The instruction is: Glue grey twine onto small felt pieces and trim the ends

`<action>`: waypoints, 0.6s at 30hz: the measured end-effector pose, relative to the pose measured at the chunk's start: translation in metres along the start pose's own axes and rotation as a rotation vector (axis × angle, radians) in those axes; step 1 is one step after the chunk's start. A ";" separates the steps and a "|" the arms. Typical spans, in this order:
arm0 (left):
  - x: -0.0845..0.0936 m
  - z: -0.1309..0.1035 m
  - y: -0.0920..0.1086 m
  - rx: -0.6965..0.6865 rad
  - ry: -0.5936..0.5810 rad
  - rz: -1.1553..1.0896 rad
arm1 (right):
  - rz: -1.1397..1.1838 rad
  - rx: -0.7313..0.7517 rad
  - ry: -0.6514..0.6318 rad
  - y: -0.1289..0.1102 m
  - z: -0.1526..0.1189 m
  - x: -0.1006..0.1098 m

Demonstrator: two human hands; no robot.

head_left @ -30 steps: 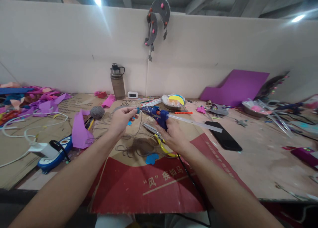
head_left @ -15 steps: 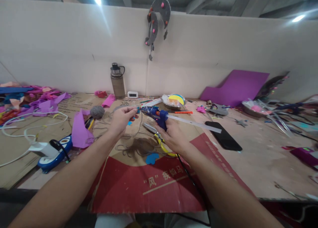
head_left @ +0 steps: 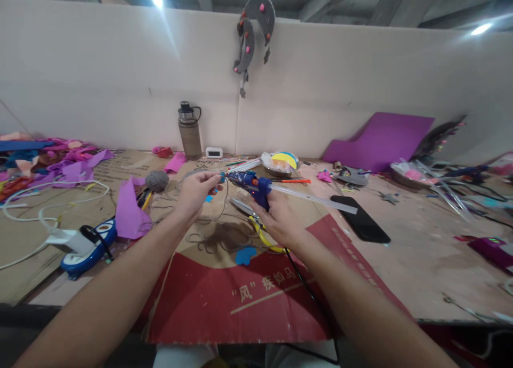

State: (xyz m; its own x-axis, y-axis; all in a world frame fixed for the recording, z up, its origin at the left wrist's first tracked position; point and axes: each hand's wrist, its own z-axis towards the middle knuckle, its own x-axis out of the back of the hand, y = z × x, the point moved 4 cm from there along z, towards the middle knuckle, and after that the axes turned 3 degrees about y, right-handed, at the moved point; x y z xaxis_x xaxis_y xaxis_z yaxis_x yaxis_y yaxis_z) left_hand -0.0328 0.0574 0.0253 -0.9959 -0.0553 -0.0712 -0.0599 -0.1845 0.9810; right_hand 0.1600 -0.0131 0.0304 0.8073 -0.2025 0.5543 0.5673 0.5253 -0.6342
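Note:
My right hand [head_left: 276,214] is wrapped round the handle of a blue glue gun [head_left: 256,189], with a long clear glue stick [head_left: 316,198] poking out of its back. Its nozzle points left at a small blue piece [head_left: 222,178] pinched in the fingertips of my left hand [head_left: 200,190]. Whether nozzle and piece touch I cannot tell. Grey yarn [head_left: 218,216] trails down from by the left fingers and lies in loops on the cardboard [head_left: 200,309]. Scissors with yellow handles [head_left: 260,232] lie below the glue gun, near a blue cut-out [head_left: 245,256].
A power strip [head_left: 90,256], purple felt [head_left: 132,210] and a yarn ball [head_left: 157,181] are on the left. A bottle [head_left: 189,133] stands by the wall. On the right lies a phone [head_left: 360,218]. The gun's black cord [head_left: 306,285] runs over the front edge.
Almost nothing differs. Both hands, the glue gun and the small blue piece stay in nearly the same place.

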 end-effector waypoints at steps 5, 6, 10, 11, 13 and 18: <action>-0.001 0.001 -0.003 0.001 -0.028 0.013 | 0.001 -0.003 -0.012 -0.001 0.000 0.000; -0.001 0.001 -0.003 0.002 -0.035 0.015 | -0.003 -0.010 -0.007 -0.001 0.000 0.000; -0.002 -0.001 -0.002 -0.003 -0.038 0.023 | 0.013 -0.008 0.006 0.000 0.000 0.000; -0.002 -0.001 -0.001 -0.003 -0.033 0.023 | 0.014 -0.008 0.005 0.000 0.000 0.000; -0.001 -0.002 0.001 -0.003 -0.019 0.015 | 0.010 -0.017 0.000 0.001 0.000 0.000; -0.001 -0.002 0.003 0.003 0.000 -0.011 | 0.060 -0.043 0.030 0.008 -0.001 0.000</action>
State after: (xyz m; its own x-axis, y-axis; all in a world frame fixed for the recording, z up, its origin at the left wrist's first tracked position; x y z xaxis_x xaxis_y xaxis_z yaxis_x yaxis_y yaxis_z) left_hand -0.0323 0.0554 0.0275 -0.9952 -0.0537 -0.0824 -0.0714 -0.1820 0.9807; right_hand 0.1644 -0.0101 0.0250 0.8443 -0.1964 0.4986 0.5234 0.5017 -0.6887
